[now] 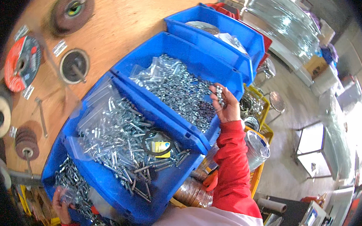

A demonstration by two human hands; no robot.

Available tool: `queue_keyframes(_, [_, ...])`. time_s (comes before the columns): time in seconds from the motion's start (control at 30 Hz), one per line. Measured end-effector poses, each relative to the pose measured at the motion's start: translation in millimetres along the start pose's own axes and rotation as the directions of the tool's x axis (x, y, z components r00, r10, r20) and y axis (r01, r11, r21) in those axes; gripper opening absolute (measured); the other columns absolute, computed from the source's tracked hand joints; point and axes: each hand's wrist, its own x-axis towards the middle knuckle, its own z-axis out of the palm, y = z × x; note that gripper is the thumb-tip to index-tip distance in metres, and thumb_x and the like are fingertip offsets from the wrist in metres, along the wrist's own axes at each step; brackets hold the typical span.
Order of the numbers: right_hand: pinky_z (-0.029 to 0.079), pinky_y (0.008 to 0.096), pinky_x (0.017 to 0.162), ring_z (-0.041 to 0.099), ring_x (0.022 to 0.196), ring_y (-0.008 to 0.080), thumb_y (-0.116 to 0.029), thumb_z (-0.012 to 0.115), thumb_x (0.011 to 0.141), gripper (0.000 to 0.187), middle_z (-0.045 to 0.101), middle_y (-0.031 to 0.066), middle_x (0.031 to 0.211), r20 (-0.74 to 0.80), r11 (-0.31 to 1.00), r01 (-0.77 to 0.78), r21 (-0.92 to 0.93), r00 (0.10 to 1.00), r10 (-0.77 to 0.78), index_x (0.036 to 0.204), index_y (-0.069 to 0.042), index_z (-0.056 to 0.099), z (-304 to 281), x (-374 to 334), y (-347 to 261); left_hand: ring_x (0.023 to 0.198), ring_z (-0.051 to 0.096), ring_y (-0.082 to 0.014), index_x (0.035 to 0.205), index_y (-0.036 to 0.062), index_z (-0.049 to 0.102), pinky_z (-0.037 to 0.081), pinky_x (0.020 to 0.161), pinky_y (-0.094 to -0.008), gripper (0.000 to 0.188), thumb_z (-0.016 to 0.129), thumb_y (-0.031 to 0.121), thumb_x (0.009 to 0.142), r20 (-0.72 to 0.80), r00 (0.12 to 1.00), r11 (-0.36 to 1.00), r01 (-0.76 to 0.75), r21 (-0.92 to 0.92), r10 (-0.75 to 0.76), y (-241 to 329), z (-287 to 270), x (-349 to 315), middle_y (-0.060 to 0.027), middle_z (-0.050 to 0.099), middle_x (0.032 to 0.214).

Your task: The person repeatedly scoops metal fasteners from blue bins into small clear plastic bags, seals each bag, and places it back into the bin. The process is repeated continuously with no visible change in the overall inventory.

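Observation:
My right hand (230, 109) is raised over the right end of a blue bin (151, 49) of small metal nuts (186, 90). Its fingers curl up around several shiny nuts (220, 94) lying along them. At the lower left, my left hand (61, 207) reaches into another blue bin holding loose metal fasteners (71, 174). The fingers there bend against a crumpled clear plastic bag (70, 196), though the grip is partly hidden. Between the hands, a third blue bin holds long bolts (121, 138), clear bags and a yellow-labelled packet (161, 148).
Grinding and cutting discs (23, 64) hang on a wooden board (125, 10) behind the bins. A further blue bin (251, 40) sits at the far end. Wire coils (256, 148) and yellow crates stand below my right arm. A white-topped stand (310, 139) is on the floor.

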Motion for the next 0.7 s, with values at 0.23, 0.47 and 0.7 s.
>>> queue_keyframes(0.23, [0.055, 0.0333, 0.084, 0.065, 0.107, 0.0209, -0.037, 0.054, 0.1, 0.051, 0.066, 0.0099, 0.13, -0.11, 0.785, 0.039, -0.618, 0.985, -0.135, 0.144, -0.012, 0.058, -22, 8, 5, 0.106, 0.068, -0.0191, 0.145, 0.008, 0.054, 0.062, 0.079, -0.0331, 0.053, 0.066, 0.005, 0.094, -0.003, 0.987, 0.985, 0.158, -0.072, -0.159, 39, 37, -13, -0.0067, 0.065, 0.134])
queue_keyframes(0.47, [0.05, 0.0459, 0.095, 0.062, 0.115, 0.029, -0.027, 0.064, 0.096, 0.045, 0.063, 0.0104, 0.133, -0.275, 0.829, 0.095, -0.551, 0.917, -0.288, 0.141, -0.017, 0.062, 11, -1, -28, 0.092, 0.073, -0.0247, 0.134, 0.0049, 0.064, 0.058, 0.082, -0.0381, 0.055, 0.063, 0.002, 0.079, -0.08, 0.992, 0.976, -0.076, 0.206, 0.094, 43, 52, 5, -0.0183, 0.072, 0.12])
queue_keyframes(0.7, [0.051, 0.0324, 0.078, 0.064, 0.094, 0.0197, -0.026, 0.055, 0.101, 0.038, 0.072, 0.0092, 0.105, 0.268, 0.645, 0.425, -0.635, 0.905, -0.331, 0.124, 0.002, 0.067, 167, -89, 2, 0.096, 0.072, -0.0331, 0.131, 0.003, 0.065, 0.056, 0.084, -0.0434, 0.054, 0.06, 0.001, 0.077, -0.068, 0.991, 0.986, -0.103, 0.134, 0.113, 51, 61, 0, -0.0223, 0.071, 0.117])
